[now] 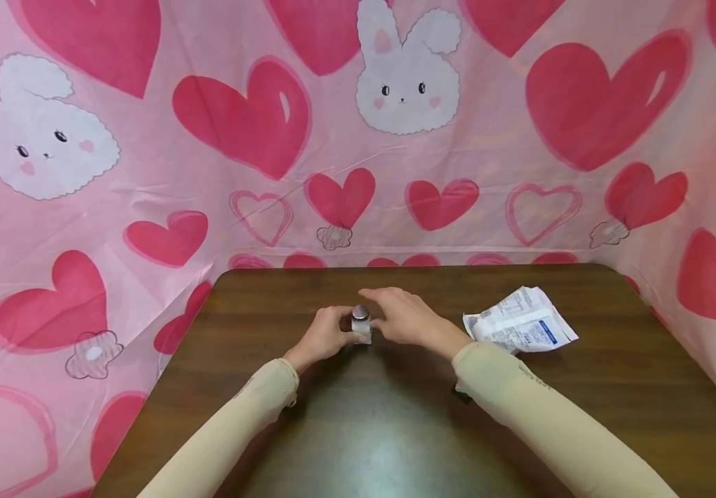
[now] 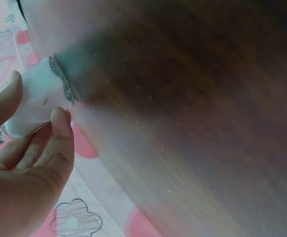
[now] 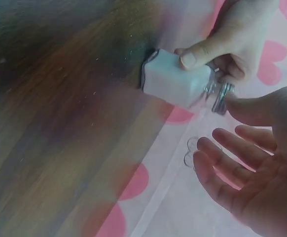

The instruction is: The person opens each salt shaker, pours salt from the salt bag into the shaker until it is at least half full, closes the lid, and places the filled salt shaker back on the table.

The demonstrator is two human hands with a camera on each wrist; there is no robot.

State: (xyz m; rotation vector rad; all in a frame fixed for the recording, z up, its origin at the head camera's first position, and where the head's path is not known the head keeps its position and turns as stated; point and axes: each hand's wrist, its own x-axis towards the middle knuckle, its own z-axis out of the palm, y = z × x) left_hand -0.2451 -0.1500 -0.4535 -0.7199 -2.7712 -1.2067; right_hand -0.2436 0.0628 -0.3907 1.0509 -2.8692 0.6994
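A small square salt shaker (image 1: 361, 329) with clear walls, white contents and a metal cap stands upright on the brown table. My left hand (image 1: 328, 335) grips its body from the left, thumb on one face and fingers on the opposite one. In the right wrist view the shaker's metal cap (image 3: 223, 98) sits above a clear neck. My right hand (image 1: 404, 317) is beside the shaker on the right, its thumb tip right at the cap. The fingers of that hand (image 3: 222, 173) are spread and loosely bent, with nothing between them.
A crumpled white packet (image 1: 522, 321) with printed text and a blue label lies on the table (image 1: 358, 429) to the right, behind my right forearm. Pink cloth (image 1: 395, 159) with hearts and rabbits hangs along the back and both sides.
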